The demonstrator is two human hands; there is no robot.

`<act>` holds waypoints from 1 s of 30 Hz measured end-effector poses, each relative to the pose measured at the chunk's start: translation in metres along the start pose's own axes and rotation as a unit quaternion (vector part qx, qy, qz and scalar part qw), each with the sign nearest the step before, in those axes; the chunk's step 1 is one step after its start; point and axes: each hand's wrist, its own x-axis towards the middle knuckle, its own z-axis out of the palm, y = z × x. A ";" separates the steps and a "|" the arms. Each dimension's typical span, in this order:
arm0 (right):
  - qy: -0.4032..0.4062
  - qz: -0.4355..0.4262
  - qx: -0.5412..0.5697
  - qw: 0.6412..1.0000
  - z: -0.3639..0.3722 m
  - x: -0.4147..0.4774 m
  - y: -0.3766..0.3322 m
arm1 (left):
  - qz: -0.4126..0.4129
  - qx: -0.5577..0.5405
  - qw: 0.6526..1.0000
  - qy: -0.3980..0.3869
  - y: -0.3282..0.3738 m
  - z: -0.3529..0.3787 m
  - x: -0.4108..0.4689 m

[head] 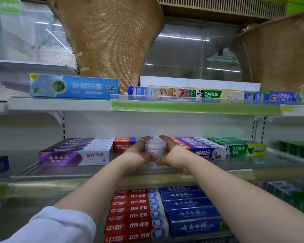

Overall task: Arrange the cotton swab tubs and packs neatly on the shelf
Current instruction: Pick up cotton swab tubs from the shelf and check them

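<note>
A small round white cotton swab tub (156,147) with a pink label stands upright on the middle shelf (235,166), in the gap between toothpaste boxes. My left hand (135,152) cups its left side. On the tub's right side, my right hand (174,152) presses against it with fingers curled around the top. Both hands hold the tub between them. The tub's lower part is hidden behind my thumbs. No other swab tubs or packs show.
Purple toothpaste boxes (77,152) lie left of the tub, red and blue ones (200,148) and green Darlie boxes (242,148) right. The upper shelf (60,104) carries more boxes. Red (135,214) and blue (189,209) stacks fill the shelf below. Woven baskets (112,37) hang above.
</note>
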 end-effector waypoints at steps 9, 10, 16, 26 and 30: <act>0.052 -0.072 0.086 0.992 0.003 -0.006 0.001 | 0.049 -0.042 0.997 0.049 0.005 -0.002 -0.015; 0.051 -0.072 0.097 0.991 0.001 -0.008 -0.002 | 0.057 -0.051 0.996 0.053 0.007 -0.005 -0.019; -0.016 -0.069 0.160 0.984 0.009 -0.042 -0.015 | 0.046 -0.101 0.993 0.031 0.017 -0.027 -0.068; -0.109 -0.134 0.199 0.965 0.069 -0.100 -0.071 | 0.017 -0.099 0.991 0.090 0.019 -0.091 -0.179; -0.132 -0.171 0.202 0.955 0.109 -0.114 -0.096 | 0.007 -0.082 0.989 0.123 0.012 -0.121 -0.224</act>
